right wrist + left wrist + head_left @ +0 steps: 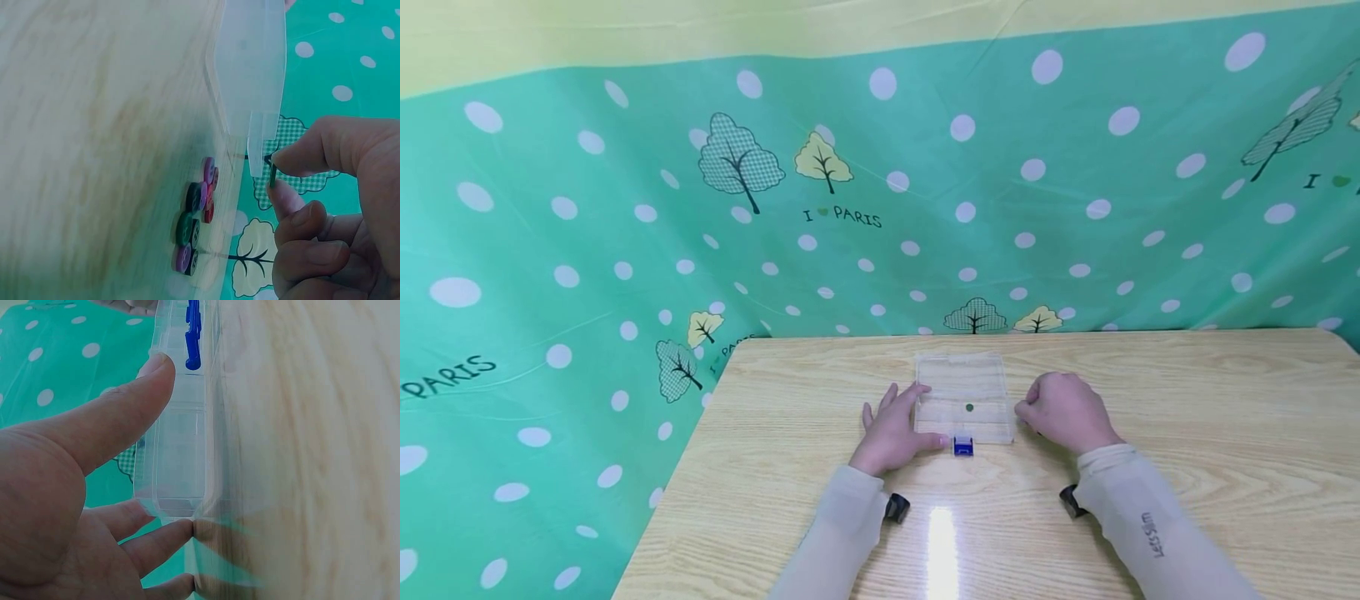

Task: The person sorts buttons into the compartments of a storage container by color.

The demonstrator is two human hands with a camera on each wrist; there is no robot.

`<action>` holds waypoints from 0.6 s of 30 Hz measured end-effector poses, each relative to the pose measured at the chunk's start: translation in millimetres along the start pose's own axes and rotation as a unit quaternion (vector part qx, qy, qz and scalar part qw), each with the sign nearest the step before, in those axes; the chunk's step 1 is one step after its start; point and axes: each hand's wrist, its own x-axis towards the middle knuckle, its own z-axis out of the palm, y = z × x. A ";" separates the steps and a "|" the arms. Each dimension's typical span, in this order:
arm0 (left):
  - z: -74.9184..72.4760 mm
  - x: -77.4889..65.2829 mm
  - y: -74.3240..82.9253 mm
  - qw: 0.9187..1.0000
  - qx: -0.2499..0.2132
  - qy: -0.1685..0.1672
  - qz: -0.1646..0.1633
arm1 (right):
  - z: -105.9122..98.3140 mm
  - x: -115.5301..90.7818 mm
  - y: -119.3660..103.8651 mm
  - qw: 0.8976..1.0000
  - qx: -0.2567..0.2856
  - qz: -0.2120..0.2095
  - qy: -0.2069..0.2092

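A clear plastic box lies on the table with a blue latch at its front. One small green button shows within it. My left hand rests at the box's left front corner, its fingers spread and fairly straight. In the left wrist view the thumb lies along the front wall, with fingertips by the left end. My right hand pinches a dark green button edge-on between thumb and index finger, just beyond the box's right side. The other fingers are curled in.
Several purple, red, black and green buttons lie grouped on the wooden table near my right hand; the head view hides them behind it. A green polka-dot cloth hangs along the table's back and left.
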 end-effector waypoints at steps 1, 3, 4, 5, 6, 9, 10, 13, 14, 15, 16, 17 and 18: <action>0.0 -0.1 -0.1 1.000 0.000 0.000 0.000 | 0.1 0.1 -0.4 1.000 0.001 -0.001 0.000; 0.0 -0.2 0.0 1.000 0.002 0.000 -0.001 | 0.5 0.3 -1.0 1.000 0.003 -0.002 0.001; 0.0 -0.3 0.1 1.000 0.002 0.000 0.000 | 0.4 0.6 -1.3 1.000 0.003 -0.003 0.002; 0.0 -0.3 0.3 1.000 0.002 0.000 0.000 | 0.3 0.9 -1.5 1.000 0.003 -0.005 0.003; 0.0 -0.4 0.5 1.000 0.003 0.000 0.000 | 0.4 1.2 -1.9 1.000 0.004 -0.006 0.004; -0.2 -0.6 1.2 1.000 0.002 0.000 0.000 | 0.1 2.3 -3.4 1.000 0.007 -0.012 0.005; -0.3 -0.7 1.4 1.000 0.002 0.000 0.001 | 0.2 2.7 -4.0 1.000 0.009 -0.014 0.005; -0.3 -0.8 2.0 1.000 0.004 0.000 0.000 | 1.0 3.3 -6.1 1.000 0.014 -0.017 0.004; -0.2 -0.7 2.1 1.000 0.004 0.000 0.000 | 1.4 3.4 -6.8 1.000 0.015 -0.017 0.004; -0.2 -0.7 2.3 1.000 0.004 0.000 0.000 | 1.7 3.5 -7.6 1.000 0.017 -0.017 0.004; -0.2 -0.6 2.5 1.000 0.004 0.000 0.000 | 2.2 3.6 -8.3 1.000 0.018 -0.017 0.005; -0.3 -0.6 2.6 1.000 0.004 0.000 0.000 | 2.5 3.5 -9.1 1.000 0.019 -0.017 0.006; -0.3 -0.5 2.7 1.000 0.004 0.000 -0.001 | 2.9 3.7 -9.7 1.000 0.019 -0.018 0.008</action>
